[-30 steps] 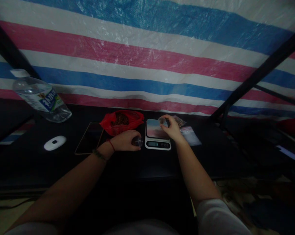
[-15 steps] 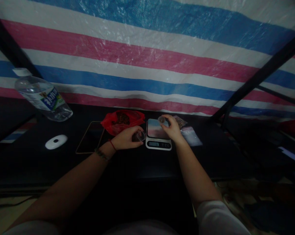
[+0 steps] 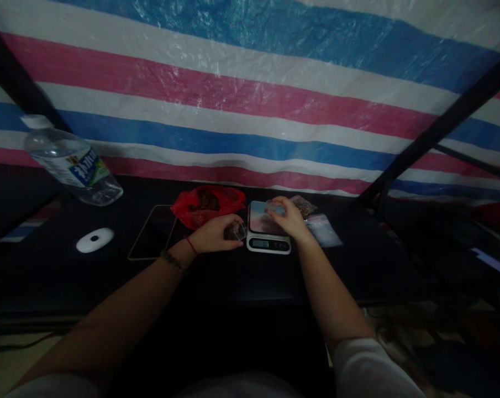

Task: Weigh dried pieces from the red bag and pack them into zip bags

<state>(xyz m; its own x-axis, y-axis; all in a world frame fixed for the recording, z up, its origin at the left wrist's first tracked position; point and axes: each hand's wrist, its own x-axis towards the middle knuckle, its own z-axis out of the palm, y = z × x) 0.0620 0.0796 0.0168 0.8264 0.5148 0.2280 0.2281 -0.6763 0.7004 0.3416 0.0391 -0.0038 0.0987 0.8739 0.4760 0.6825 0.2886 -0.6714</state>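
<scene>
My left hand is closed around a small clear plastic container, just left of the digital scale. Between the fingertips of my right hand is a small clear cup, over the back right part of the scale's shiny plate; whether it touches the plate I cannot tell. The scale's display is lit, but its figures are too small to read. Behind my left hand lies an open red plastic bag with dark brown bits in it.
To the right of the scale lie a zip bag of brown pieces and a clear zip bag. A tablet-like dark panel, a white oval device and a large plastic bottle are at the left. Striped sheeting hangs behind.
The cup in my right hand has turned, its round opening no longer facing me, and sits slightly lower over the plate. The container in my left hand has tilted a little.
</scene>
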